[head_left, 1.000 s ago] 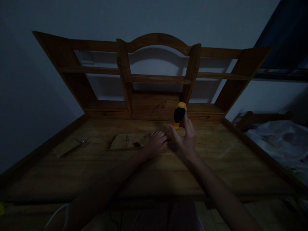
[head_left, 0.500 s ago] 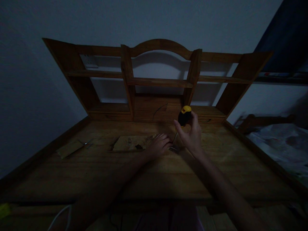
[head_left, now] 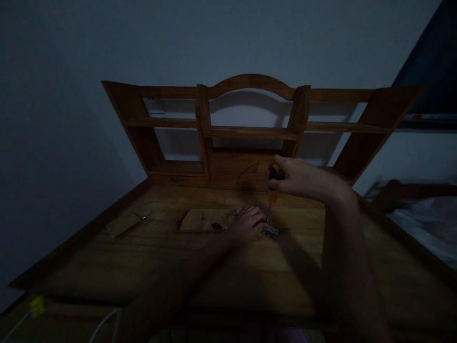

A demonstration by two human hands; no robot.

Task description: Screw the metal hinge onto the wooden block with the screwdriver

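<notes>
My right hand [head_left: 296, 176] is closed around the handle of a yellow and black screwdriver [head_left: 273, 195], its shaft pointing down. The screwdriver tip meets or nearly meets a small metal hinge [head_left: 270, 231] at the right end of a damaged wooden board [head_left: 200, 219]; shadow makes contact unclear. My left hand [head_left: 250, 221] lies over that end of the board, fingers stretched out and close together, right beside the hinge. The fingertips of the left hand and whatever is under them are partly hidden.
The board lies on a wooden desk [head_left: 160, 267] with raised side edges. A flat piece [head_left: 123, 225] with a thin metal tool [head_left: 144, 217] lies at the left. Behind stands a wooden shelf unit [head_left: 250, 132] against the wall. A yellow object [head_left: 36, 306] shows at lower left.
My right hand has turned over, its wrist and elbow raised, and now grips the screwdriver handle from the right side. The screwdriver stands more upright. The view has shifted slightly; my left hand stays on the board.
</notes>
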